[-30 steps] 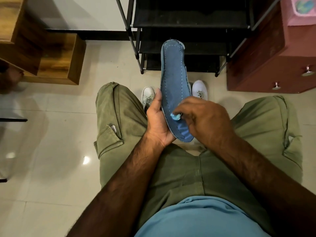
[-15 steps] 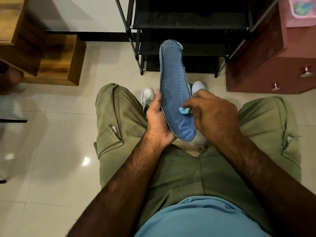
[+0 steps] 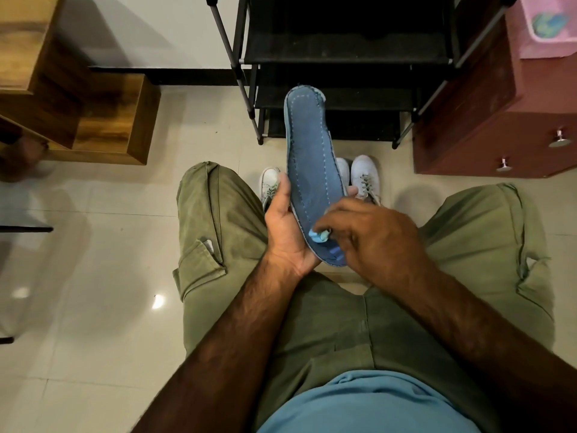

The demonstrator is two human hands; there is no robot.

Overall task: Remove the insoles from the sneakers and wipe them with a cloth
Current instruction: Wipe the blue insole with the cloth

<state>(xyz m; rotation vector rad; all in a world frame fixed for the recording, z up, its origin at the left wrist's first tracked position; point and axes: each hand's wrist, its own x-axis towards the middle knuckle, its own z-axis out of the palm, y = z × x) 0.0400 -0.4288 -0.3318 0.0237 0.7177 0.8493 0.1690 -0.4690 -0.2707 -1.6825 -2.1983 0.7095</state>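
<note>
A long blue insole [image 3: 310,157] with stitched edges stands tilted away from me above my lap. My left hand [image 3: 285,232] grips its heel end from underneath, thumb along the left edge and fingertips showing at the right edge. My right hand [image 3: 371,239] pinches a small light-blue cloth [image 3: 319,235] and presses it onto the lower part of the insole. On the floor between my knees stand two white sneakers, one to the left [image 3: 269,185] and one to the right [image 3: 365,179], both partly hidden by the insole and hands.
A black shoe rack [image 3: 343,57] stands straight ahead on the tiled floor. A dark red cabinet [image 3: 499,120] with metal knobs is at the right, with a pink tub [image 3: 543,29] on top. Wooden box shelves [image 3: 93,114] sit at the left.
My right hand has slid the cloth back down the insole toward the heel, after moving up it half a second ago. The left hand keeps holding the insole in about the same place.
</note>
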